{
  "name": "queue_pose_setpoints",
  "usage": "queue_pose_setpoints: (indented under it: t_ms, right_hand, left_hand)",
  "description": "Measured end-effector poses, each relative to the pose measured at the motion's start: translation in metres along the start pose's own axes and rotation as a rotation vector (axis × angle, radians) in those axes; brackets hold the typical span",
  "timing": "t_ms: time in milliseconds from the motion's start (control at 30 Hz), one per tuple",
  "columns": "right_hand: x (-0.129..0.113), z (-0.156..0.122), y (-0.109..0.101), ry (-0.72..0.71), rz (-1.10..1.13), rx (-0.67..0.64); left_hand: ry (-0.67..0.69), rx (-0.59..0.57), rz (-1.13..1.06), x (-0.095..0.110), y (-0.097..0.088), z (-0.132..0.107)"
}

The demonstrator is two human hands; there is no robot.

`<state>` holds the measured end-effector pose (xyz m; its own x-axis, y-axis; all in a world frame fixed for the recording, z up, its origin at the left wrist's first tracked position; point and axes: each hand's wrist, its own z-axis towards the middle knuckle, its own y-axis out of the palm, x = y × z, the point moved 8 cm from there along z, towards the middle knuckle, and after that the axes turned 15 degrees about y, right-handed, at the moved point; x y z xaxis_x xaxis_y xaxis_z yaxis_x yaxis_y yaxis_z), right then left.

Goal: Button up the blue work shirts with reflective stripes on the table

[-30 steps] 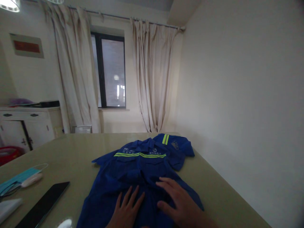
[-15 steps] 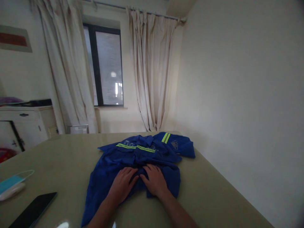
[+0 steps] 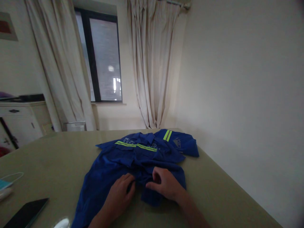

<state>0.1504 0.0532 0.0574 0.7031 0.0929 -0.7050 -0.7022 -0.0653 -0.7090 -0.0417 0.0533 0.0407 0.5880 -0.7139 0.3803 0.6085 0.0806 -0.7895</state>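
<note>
A blue work jacket (image 3: 114, 164) with yellow-and-grey reflective stripes and white lettering lies front up on the table, its collar toward the far side. At its near edge, my left hand (image 3: 122, 191) is closed, with fingers bent on the cloth. My right hand (image 3: 167, 183) has curled fingers, with the thumb drawn toward them at the near edge of the jacket. Its exact hold is partly hidden. A flap of blue cloth hangs below this hand. Behind the jacket, at the right, lies a blue striped piece of cloth (image 3: 185, 144) with a triangular logo, folded or bunched.
The greenish table (image 3: 213, 196) runs along a white wall on the right. A black phone (image 3: 26, 212), a blue face mask (image 3: 4, 184) and a white object (image 3: 62, 223) lie on the left. A white cabinet (image 3: 21, 120), curtains (image 3: 154, 63) and a window (image 3: 105, 60) stand beyond.
My hands have gone from lying spread on the jacket to curled fingers at its near edge. The right hand has moved right and the cloth beneath has shifted. The view has tilted down.
</note>
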Motion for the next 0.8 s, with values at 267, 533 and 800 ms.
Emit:
queue_pose_setpoints:
  t_ms: [267, 533, 800]
  right_hand:
    - [-0.024, -0.023, 0.04, -0.067, -0.424, -0.036]
    - [-0.031, -0.016, 0.016, -0.053, -0.11, 0.086]
    - [-0.006, 0.001, -0.01, 0.06, 0.629, 0.176]
  left_hand:
    - [-0.204, 0.172, -0.076, -0.021, -0.011, -0.008]
    - [-0.044, 0.059, -0.094, -0.003, -0.005, -0.003]
    - [0.241, -0.135, -0.034, 0.041, 0.007, 0.001]
